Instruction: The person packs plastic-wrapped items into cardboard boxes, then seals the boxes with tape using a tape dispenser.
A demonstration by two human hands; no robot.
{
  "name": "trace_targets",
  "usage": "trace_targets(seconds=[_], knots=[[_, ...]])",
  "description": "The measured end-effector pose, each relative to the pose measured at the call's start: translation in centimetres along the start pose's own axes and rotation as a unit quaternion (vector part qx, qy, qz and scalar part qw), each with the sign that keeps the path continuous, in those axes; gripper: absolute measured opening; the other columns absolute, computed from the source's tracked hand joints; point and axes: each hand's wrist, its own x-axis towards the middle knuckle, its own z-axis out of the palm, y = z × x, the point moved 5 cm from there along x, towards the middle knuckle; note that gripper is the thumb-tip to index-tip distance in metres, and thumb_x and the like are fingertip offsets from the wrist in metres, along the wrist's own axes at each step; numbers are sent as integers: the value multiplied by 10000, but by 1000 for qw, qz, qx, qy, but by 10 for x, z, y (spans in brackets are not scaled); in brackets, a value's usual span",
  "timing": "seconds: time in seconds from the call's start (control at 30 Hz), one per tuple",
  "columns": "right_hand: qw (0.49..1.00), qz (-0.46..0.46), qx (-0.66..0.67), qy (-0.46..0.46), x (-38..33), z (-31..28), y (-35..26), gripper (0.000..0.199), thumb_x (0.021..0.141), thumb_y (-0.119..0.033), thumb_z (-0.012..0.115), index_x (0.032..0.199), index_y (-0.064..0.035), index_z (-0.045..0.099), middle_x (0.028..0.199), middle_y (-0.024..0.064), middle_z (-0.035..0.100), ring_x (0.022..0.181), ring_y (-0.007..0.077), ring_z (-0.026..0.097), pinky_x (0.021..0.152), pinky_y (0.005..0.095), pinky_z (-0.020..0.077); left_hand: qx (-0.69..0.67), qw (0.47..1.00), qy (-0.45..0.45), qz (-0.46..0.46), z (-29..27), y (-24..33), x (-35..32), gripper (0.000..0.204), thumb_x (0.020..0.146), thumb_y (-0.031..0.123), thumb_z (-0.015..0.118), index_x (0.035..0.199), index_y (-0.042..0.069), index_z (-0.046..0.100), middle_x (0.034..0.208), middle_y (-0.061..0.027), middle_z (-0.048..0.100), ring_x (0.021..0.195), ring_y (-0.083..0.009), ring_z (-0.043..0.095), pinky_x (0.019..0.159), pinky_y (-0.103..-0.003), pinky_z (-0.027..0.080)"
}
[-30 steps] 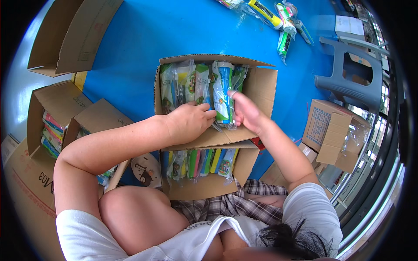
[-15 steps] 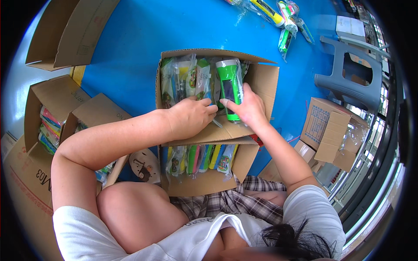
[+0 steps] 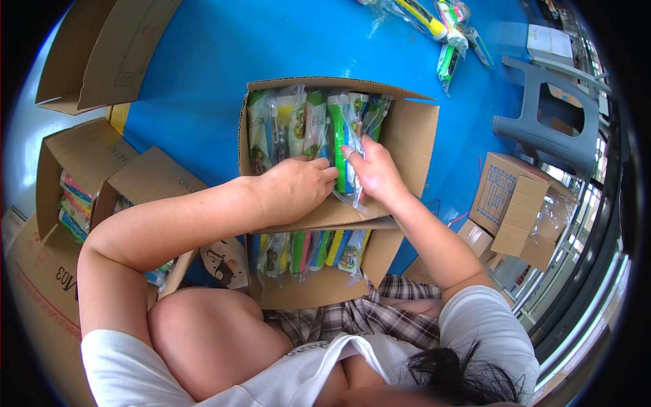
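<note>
I see right hand (image 3: pixel 371 169) gripping bagged green torch (image 3: pixel 340 146) | left hand (image 3: pixel 295 190) resting loose, touching it | light, slippery wrap; I'd grasp mid-body

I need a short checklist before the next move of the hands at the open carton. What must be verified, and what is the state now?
1. Green packet held by right hand: ok.
2. Left hand steadies the row at the packet's base: ok.
3. Packet upright in cardboard carton, in line with neighbouring packets: ok.
4. Free gap on carton's right side: ok.
5. Packet reaches the carton bottom: cannot tell, hands cover it.
6. Near flap clear of the packets: ok.
</note>
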Motion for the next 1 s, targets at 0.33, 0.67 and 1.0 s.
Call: trace_targets(seconds=[0.33, 0.67, 1.0], knots=[[996, 56, -14, -72, 33, 11, 27, 545, 912, -186, 525, 1353, 24, 284, 687, 186, 615, 495, 274, 618, 377, 358, 492, -24, 998, 51, 23, -15, 10, 18, 339, 733, 124, 571, 1061, 39, 582, 987, -40, 527, 956, -190, 524, 825, -296, 469], [877, -262, 60, 399, 42, -209, -15, 184, 913, -154, 520, 872, -19, 639, 606, 59, 627, 491, 92, 569, 462, 244, 440, 110, 991, 19, -78, 2, 1, 31, 541, 811, 133, 541, 1345, 95, 462, 1365, -49, 428, 1132, -235, 466, 932, -349, 388], [881, -31, -200, 427, 224, -238, 140, 450, 753, -335, 723, 1166, -366, 546, 1195, 230, 478, 1116, 412, 491, 911, 439, 444, 81, 994, 20, -67, 9, -11, 17, 489, 809, 147, 556, 1296, 177, 525, 1360, -38, 444, 1311, -284, 337, 1111, -576, 193]])
